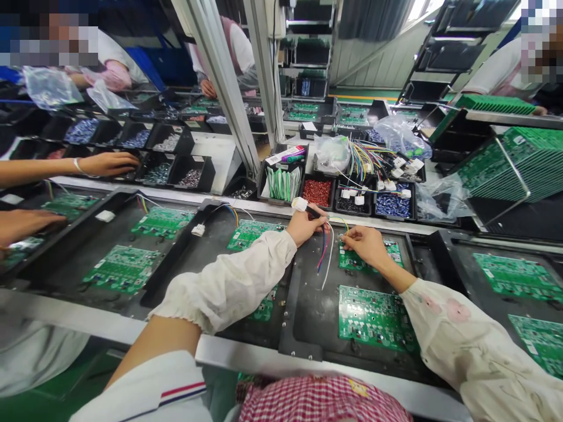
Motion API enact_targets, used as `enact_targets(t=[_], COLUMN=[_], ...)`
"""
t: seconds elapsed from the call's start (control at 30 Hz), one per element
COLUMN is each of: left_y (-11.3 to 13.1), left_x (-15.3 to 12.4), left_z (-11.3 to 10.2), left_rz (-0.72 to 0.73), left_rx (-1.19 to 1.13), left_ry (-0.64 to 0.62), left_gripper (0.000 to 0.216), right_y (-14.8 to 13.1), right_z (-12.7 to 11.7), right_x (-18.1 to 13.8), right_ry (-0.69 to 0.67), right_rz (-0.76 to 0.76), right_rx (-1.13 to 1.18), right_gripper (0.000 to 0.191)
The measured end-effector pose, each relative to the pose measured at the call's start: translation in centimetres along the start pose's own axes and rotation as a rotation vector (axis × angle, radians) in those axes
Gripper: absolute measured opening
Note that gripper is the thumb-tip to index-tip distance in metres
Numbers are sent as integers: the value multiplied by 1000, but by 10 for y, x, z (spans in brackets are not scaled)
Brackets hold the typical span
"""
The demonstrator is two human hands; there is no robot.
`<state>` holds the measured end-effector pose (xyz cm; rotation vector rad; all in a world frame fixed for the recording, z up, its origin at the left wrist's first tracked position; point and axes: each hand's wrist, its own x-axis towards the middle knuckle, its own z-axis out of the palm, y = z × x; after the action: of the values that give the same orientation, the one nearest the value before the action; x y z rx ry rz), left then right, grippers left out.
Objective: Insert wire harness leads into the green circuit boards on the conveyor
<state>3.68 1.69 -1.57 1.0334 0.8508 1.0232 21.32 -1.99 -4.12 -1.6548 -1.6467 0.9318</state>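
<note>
My left hand (pixel 303 227) is closed around a wire harness with a white connector (pixel 299 204) at its upper end. Loose red, blue and white wires (pixel 326 252) hang from it over the black tray. A yellow-green wire runs across to my right hand (pixel 364 243), whose fingers pinch its end at the upper left corner of a green circuit board (pixel 396 253). That board is partly covered by my right hand. Nearer to me in the same tray lies a second circuit board (pixel 373 316), flat and untouched.
Bins of red parts (pixel 317 192) and blue parts (pixel 393 205) stand behind the tray, with a pile of wire harnesses (pixel 367 158) beyond. More trays with boards lie to both sides. At left, a co-worker's hand (pixel 108 164) reaches into bins. A metal post (pixel 229 88) rises behind.
</note>
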Motion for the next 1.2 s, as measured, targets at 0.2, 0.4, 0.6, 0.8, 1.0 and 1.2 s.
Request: enact_targets(t=[0.2,0.4,0.6,0.8,1.0,1.2], left_y=[3,5,4,4,4,-2], left_x=[-2,-2,-2,-2,-2,-2], left_z=[2,3,3,3,4,4], left_rz=[-19,-30,-35,-37,-29,20], left_rx=[0,-7,-10,-17,-16,14], left_ry=[27,41,42,48,64,79], left_gripper=[19,19,16,17,17,19], right_y=[1,-4,-5,-12,-32,-6], right_z=[1,0,5,-6,-5,-30], right_x=[-1,-1,-3,0,-38,-42], right_ry=[8,49,132,-36,-370,-211], right_rz=[-20,-57,-113,-94,-88,103], right_rx=[-35,-220,-399,-368,-101,21], right_gripper=[14,13,14,14,19,19])
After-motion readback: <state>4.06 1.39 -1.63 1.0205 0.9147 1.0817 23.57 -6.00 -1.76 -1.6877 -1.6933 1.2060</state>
